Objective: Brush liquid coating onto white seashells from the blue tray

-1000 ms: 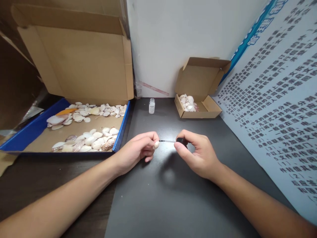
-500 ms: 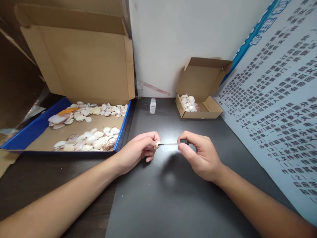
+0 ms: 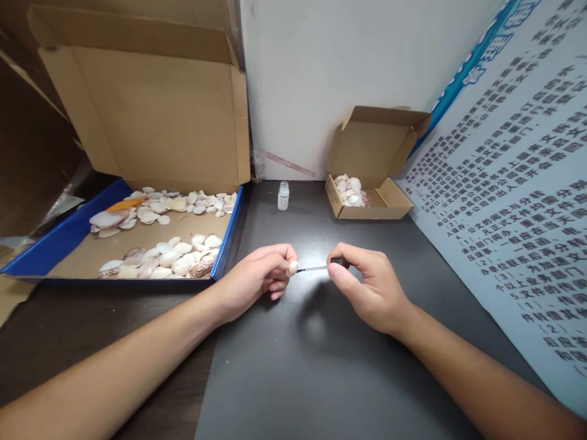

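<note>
While the left hand [image 3: 257, 278] pinches a small pale shell [image 3: 292, 267] between thumb and fingertips, the right hand [image 3: 367, 287] grips the dark cap of a thin brush [image 3: 316, 268], whose tip touches the shell. Both hands hover low over the dark table [image 3: 298, 366], near its middle, close to each other and joined only by the brush. Far of them, by the white wall, stands a small clear bottle [image 3: 283, 196] with no cap on it. Right of the bottle sits a small open box [image 3: 371, 183] with a few shells inside. At the far left lies a blue tray [image 3: 68, 235], lined with cardboard and strewn with many shells [image 3: 160, 253], and a big open carton [image 3: 142, 110] rises behind it. A printed poster [image 3: 513, 201] with dense text leans along the right side
</note>
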